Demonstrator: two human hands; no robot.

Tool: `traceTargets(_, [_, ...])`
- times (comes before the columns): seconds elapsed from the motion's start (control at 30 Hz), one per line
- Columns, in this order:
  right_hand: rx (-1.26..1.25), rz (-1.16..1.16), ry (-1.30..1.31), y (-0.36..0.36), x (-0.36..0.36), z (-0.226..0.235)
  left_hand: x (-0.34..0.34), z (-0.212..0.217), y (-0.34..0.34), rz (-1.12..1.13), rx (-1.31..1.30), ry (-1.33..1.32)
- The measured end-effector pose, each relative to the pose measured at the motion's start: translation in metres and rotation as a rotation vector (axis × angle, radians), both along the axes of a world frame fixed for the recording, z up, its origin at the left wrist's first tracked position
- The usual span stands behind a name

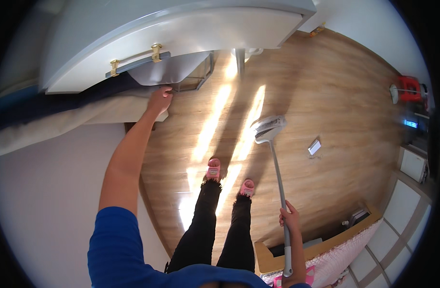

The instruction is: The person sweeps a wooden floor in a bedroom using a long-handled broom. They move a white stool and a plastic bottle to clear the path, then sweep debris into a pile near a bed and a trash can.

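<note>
My right hand point(290, 218) is wrapped around the grey handle of a broom point(277, 173). The broom's pale head point(269, 128) rests out on the wooden floor, in front of my feet and a little to the right. My left arm reaches forward past a pale side panel. At its end my left hand point(161, 100) has curled fingers at the end of a long beige padded piece point(109, 109), just below a white drawer front point(181, 36). What those fingers grip, if anything, is hidden.
A small white flat object point(314, 146) lies on the floor right of the broom, with crumbs beside it. A metal-framed piece point(201, 79) stands under the drawer. A red item point(409, 89) is at far right. A wooden-edged unit point(321, 247) stands near my right arm.
</note>
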State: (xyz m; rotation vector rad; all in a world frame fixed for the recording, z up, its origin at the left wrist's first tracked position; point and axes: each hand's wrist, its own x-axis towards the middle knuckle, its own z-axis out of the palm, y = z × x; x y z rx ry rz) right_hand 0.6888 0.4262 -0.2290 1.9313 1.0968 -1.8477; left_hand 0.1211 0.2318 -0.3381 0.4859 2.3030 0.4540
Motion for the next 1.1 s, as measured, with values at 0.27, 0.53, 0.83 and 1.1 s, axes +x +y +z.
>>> traceTargets(0.27, [0.012,-0.01,-0.02,0.002,-0.008,0.002,-0.064,0.102,-0.128,-0.694,-1.064,0.769])
traceTargets(0.53, [0.036,-0.086,-0.022,-0.001,-0.018,0.011,-0.017,0.086,-0.271,-0.669,-1.139,0.376])
traceTargets(0.83, [-0.113,0.375,0.287,0.018,-0.098,0.037,0.062,0.058,-0.175,-0.576,-0.565,0.21])
traceTargets(1.1, [-0.096,0.576,0.344,0.063,-0.094,-0.056,0.268,0.084,-0.068,-0.305,-0.059,-0.689])
